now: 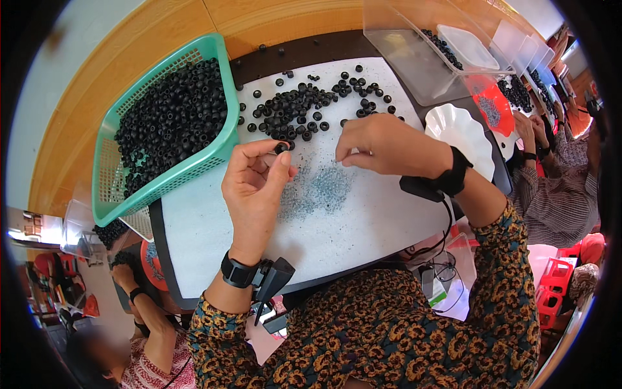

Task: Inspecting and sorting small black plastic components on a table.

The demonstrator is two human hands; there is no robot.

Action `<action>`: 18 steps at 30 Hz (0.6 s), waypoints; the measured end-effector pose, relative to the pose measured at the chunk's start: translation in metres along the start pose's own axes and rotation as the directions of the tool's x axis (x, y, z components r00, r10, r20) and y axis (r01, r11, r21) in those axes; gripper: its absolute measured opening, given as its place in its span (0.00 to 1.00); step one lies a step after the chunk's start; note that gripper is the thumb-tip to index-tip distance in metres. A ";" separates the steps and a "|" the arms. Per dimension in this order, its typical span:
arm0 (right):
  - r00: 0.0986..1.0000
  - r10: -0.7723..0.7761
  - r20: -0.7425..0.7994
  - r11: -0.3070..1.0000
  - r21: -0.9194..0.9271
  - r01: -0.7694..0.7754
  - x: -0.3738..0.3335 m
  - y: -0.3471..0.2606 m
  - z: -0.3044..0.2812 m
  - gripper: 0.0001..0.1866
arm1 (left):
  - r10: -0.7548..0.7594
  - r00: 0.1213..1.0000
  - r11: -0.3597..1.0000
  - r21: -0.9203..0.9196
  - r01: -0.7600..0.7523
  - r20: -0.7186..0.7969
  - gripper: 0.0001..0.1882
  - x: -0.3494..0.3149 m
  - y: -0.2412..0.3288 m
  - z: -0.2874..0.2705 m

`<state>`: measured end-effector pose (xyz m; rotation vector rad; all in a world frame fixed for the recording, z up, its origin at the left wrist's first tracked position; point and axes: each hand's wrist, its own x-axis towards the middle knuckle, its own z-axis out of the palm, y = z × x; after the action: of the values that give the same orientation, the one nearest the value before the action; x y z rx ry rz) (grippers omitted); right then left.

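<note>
My left hand [254,188] pinches a round black bead [281,148] between thumb and forefinger, its hole showing. To the right, my right hand [382,146] is closed with thumb and fingertips together. Whatever it may hold is too small to make out. Below and between both hands, a thin scatter of tiny blue-grey grains [321,189] lies on a white sheet [207,240]. Beyond my hands, a loose heap of black beads [278,110] spreads over the sheet's far part, with single beads around it.
At the left, a green basket [223,71] is filled with many black beads. A white scalloped dish [453,123] and a clear plastic bin [405,71] stand at the right. Cables [447,227] hang by the table's near right edge. Other people work at both sides.
</note>
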<state>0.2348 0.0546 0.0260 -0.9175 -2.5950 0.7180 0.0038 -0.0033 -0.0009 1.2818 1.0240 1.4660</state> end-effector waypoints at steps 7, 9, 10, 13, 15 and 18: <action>0.990 -0.109 -0.094 0.989 -0.111 0.098 0.001 0.010 0.021 0.06 | -0.036 0.999 0.998 -0.044 0.035 -0.014 0.09 0.002 0.000 0.001; 0.989 -0.117 -0.095 0.988 -0.113 0.106 0.004 0.012 0.024 0.05 | -0.041 0.999 0.998 -0.039 0.041 -0.005 0.10 0.002 -0.001 0.000; 0.988 -0.125 -0.095 0.987 -0.114 0.114 0.005 0.013 0.025 0.05 | -0.046 0.999 0.998 -0.034 0.046 0.004 0.10 0.002 -0.001 0.000; 0.983 -0.144 -0.117 0.988 -0.082 0.134 0.007 0.016 0.028 0.04 | -0.073 0.997 0.996 -0.043 0.073 0.017 0.10 0.002 0.001 0.001; 0.987 -0.124 -0.098 0.990 -0.075 0.117 0.009 0.013 0.027 0.04 | -0.082 0.996 0.996 -0.040 0.083 0.028 0.10 0.001 0.001 0.000; 0.993 -0.088 -0.083 0.995 -0.043 0.084 0.011 0.010 0.024 0.05 | -0.111 0.992 0.993 -0.027 0.113 0.063 0.10 0.001 0.001 -0.001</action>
<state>0.2214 0.0594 0.0020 -0.8232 -2.5651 0.5936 0.0030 -0.0028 0.0006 1.2207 1.0135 1.3447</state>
